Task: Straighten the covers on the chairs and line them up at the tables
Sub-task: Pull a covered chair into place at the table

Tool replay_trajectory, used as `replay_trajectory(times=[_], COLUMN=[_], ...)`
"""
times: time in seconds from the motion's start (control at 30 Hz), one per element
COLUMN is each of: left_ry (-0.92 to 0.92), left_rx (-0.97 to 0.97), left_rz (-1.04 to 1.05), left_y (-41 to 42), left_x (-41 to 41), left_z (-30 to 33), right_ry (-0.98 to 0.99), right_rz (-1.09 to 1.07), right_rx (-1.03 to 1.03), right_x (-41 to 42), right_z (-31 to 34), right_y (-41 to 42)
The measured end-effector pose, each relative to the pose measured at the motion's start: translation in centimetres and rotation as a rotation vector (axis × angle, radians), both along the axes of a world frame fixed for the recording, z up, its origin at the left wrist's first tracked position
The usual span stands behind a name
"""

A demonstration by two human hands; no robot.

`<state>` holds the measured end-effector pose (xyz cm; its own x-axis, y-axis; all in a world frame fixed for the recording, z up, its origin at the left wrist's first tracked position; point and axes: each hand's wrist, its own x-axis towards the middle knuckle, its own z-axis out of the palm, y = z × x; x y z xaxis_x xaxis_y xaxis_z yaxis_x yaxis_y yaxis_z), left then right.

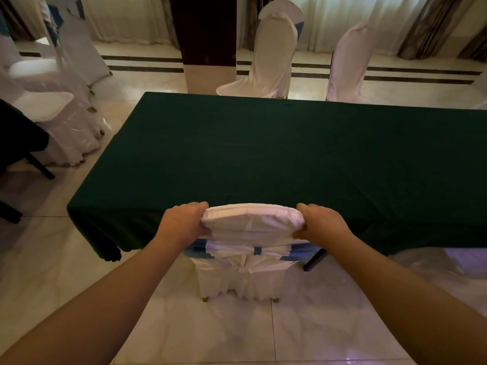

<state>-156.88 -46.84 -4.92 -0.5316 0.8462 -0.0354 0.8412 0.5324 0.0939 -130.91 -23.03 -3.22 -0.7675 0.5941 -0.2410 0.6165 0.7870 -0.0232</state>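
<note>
A chair in a white cover (250,222) with a blue sash (196,248) tied across its back stands pushed in at the near edge of a long table under a dark green cloth (276,154). My left hand (181,219) grips the left end of the chair's top. My right hand (321,222) grips the right end. The chair's seat is hidden under the table. The cover's skirt hangs to the floor, with two gold feet showing.
Two white-covered chairs (271,54) (347,61) stand beyond the table's far edge. More covered chairs (52,114) crowd the left beside another dark table (18,135). A dark pillar (208,30) rises behind the table. Another covered seat (448,262) sits at right. Glossy marble floor surrounds everything.
</note>
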Motion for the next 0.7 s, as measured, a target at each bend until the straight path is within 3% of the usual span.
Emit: replay_trajectory(times=[0.37, 0.7], left_ry=[-0.216, -0.276], left_rx=[0.023, 0.078], left_rz=[0.063, 0.196], left_y=[-0.8, -4.3], left_x=[1.0, 1.7], left_z=[0.6, 3.8], right_ry=[0.061, 0.205], right_rz=[-0.065, 0.131], right_rx=[-0.098, -0.201], right_x=[0.8, -3.5], right_z=[0.3, 3.1], right_y=[-0.8, -3.4])
